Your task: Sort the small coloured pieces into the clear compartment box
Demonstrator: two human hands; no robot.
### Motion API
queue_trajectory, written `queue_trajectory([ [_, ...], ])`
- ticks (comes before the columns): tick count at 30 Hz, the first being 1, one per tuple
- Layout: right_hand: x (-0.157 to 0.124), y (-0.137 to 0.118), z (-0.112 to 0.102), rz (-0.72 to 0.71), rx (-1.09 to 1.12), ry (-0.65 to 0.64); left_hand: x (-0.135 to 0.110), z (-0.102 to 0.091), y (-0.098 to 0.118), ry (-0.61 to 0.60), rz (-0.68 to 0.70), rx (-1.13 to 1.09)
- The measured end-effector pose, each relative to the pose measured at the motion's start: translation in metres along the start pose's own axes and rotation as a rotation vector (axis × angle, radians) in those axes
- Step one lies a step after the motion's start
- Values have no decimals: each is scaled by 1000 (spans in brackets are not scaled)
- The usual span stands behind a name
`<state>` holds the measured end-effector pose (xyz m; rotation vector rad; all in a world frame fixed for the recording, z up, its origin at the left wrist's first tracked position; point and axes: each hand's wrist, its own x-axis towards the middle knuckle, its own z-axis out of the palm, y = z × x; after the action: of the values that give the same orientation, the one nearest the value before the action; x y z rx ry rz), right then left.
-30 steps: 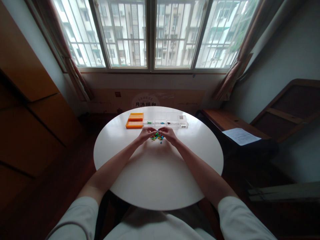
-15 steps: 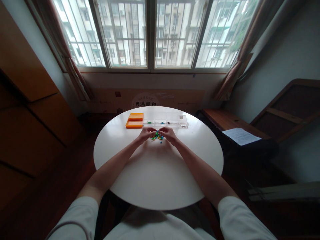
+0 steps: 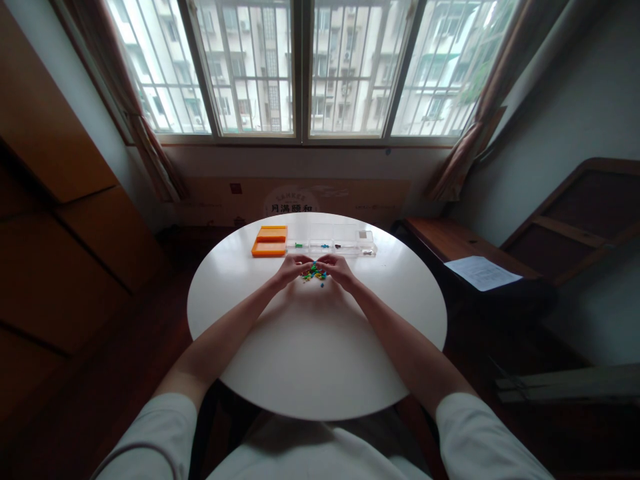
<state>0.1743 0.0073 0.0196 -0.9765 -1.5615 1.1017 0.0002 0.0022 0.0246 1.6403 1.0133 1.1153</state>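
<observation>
Near the far side of the white round table (image 3: 315, 360), a small heap of green, blue, yellow and red pieces (image 3: 315, 274) lies between my hands. My left hand (image 3: 291, 267) reaches in from the left with its fingers closed over the heap's edge. From the right, my right hand (image 3: 338, 268) does the same, its fingertips close to those of the left. What the fingers pinch is too small to make out. One blue piece (image 3: 322, 285) sits apart, nearer to me. The pieces look like tiny plastic building parts, but their exact kind is unclear.
Behind my hands stand an open orange box (image 3: 269, 251) and a row of clear lidded boxes (image 3: 353, 251), with small green, blue and dark pieces in some. A wooden bench (image 3: 430, 233) holding a paper sheet (image 3: 483, 273) stands to the right of the table.
Almost nothing differs. Both hands stay over the heap, with only slight finger movement.
</observation>
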Motion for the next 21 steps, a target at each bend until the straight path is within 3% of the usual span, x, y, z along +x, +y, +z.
queue_trajectory([
  [21, -1, 0, 0, 22, 16, -12, -1, 1, 1, 2, 17, 1],
])
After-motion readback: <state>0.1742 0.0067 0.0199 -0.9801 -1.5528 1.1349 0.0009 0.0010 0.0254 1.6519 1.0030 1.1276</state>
